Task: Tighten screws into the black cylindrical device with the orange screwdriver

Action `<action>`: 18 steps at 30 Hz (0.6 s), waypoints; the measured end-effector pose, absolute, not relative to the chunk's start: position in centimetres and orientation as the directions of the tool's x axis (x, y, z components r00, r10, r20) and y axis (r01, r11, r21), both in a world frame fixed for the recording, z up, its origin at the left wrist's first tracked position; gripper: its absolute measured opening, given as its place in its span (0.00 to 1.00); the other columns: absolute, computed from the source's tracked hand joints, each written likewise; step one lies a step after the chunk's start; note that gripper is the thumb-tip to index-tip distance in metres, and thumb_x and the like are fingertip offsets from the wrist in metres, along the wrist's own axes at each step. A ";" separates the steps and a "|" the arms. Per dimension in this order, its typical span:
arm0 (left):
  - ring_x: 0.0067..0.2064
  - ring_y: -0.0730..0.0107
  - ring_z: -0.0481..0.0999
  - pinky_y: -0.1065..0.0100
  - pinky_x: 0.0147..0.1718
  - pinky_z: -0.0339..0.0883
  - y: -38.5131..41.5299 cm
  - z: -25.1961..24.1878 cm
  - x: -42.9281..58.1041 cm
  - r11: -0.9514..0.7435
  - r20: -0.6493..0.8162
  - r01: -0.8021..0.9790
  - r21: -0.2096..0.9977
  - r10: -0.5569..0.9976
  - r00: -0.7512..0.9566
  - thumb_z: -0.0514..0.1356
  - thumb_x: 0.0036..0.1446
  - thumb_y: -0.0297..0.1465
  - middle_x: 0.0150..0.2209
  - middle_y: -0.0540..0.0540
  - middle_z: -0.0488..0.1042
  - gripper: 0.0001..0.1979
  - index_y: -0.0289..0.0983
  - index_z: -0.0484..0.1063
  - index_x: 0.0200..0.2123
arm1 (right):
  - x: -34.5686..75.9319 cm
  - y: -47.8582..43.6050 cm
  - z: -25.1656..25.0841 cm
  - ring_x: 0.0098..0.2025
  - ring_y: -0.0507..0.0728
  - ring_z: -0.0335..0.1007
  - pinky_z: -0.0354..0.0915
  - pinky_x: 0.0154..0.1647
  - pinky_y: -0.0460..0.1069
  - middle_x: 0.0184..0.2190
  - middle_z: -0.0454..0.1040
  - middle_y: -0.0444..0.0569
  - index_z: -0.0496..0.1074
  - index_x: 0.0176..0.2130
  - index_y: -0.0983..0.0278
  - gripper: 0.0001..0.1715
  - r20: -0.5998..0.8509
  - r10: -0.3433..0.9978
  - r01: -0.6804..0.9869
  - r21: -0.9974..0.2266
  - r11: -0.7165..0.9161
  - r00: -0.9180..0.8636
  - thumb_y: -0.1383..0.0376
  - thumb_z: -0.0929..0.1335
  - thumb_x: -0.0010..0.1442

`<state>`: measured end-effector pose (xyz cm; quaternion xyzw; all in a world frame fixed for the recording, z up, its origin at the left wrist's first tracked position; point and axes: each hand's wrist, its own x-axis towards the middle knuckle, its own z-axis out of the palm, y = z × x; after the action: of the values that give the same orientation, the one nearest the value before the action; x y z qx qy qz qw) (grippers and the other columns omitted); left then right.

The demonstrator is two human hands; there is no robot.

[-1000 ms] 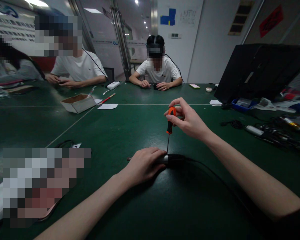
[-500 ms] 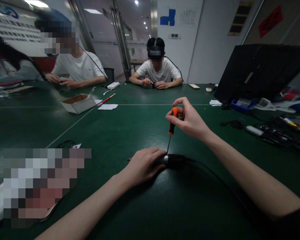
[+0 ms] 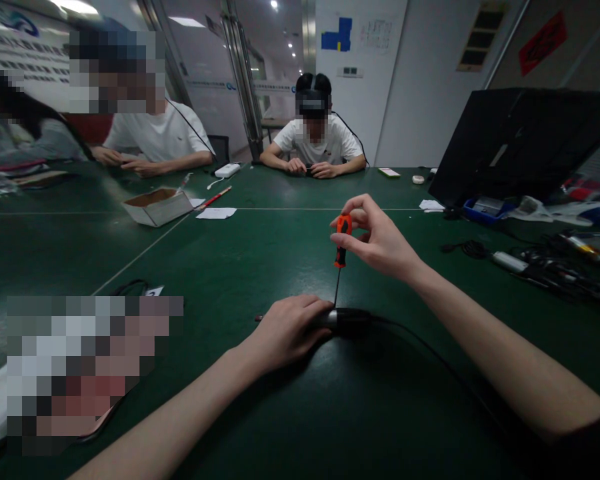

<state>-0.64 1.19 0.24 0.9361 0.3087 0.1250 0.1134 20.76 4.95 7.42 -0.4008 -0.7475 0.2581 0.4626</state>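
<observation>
My left hand [image 3: 291, 333] is wrapped over a corded silver-and-black cylindrical tool [image 3: 350, 321], holding it down on the green table. Its narrow tip pokes out left of my hand, and its cable leaves from the black end on the right. Most of the silver barrel is hidden under my fingers, so its exact kind is unclear. In my right hand [image 3: 380, 237], thumb and fingers grip the orange-and-black handle of a screwdriver [image 3: 341, 250]. The screwdriver stands nearly upright, its thin shaft reaching down to the tool's barrel beside my left fingertips.
An open cardboard box [image 3: 157, 208] and paper [image 3: 217, 213] are at left centre. A large black monitor [image 3: 520, 147] stands at right, near a blue tray [image 3: 485, 210] and tangled cables with similar tools [image 3: 545, 267]. A co-worker [image 3: 314, 140] sits opposite; others sit at left.
The screwdriver handle has turned in my right fingers and leans slightly less to the right. My left hand and the corded tool stay put.
</observation>
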 end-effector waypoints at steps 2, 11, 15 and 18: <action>0.42 0.59 0.75 0.64 0.39 0.69 1.2 0.4 -0.6 -0.780 0.156 0.554 0.292 0.610 0.777 0.60 0.61 0.31 0.44 0.42 0.75 0.15 0.36 0.68 0.51 | 20.7 5.0 7.3 0.36 0.54 0.72 0.64 0.29 0.47 0.35 0.75 0.45 0.57 0.41 0.60 0.22 0.473 0.854 0.335 -0.786 0.520 -0.215 0.60 0.71 0.54; 0.42 0.60 0.75 0.65 0.38 0.68 1.2 0.1 -0.6 -0.781 0.158 0.550 0.297 0.608 0.778 0.60 0.61 0.31 0.44 0.42 0.75 0.14 0.36 0.68 0.51 | 20.6 5.1 7.3 0.37 0.54 0.73 0.65 0.30 0.47 0.39 0.75 0.47 0.60 0.43 0.61 0.17 0.489 0.837 0.362 -0.754 0.548 -0.247 0.61 0.70 0.57; 0.43 0.60 0.75 0.64 0.39 0.68 1.3 0.0 -0.7 -0.785 0.171 0.544 0.297 0.604 0.778 0.59 0.62 0.32 0.45 0.42 0.75 0.14 0.36 0.68 0.51 | 20.8 5.1 7.3 0.41 0.54 0.72 0.68 0.34 0.48 0.46 0.72 0.48 0.66 0.49 0.60 0.16 0.519 0.799 0.388 -0.699 0.601 -0.302 0.67 0.66 0.60; 0.42 0.59 0.75 0.63 0.39 0.68 1.2 0.1 -0.6 -0.787 0.170 0.543 0.293 0.602 0.780 0.59 0.62 0.32 0.44 0.41 0.75 0.14 0.36 0.68 0.50 | 20.8 5.1 7.2 0.40 0.54 0.72 0.67 0.32 0.48 0.43 0.74 0.48 0.65 0.48 0.61 0.15 0.504 0.810 0.368 -0.722 0.586 -0.301 0.65 0.66 0.60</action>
<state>-0.63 1.21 0.13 0.9364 0.3057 0.1283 0.1146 20.80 5.12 7.22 -0.3831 -0.7683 0.2454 0.4502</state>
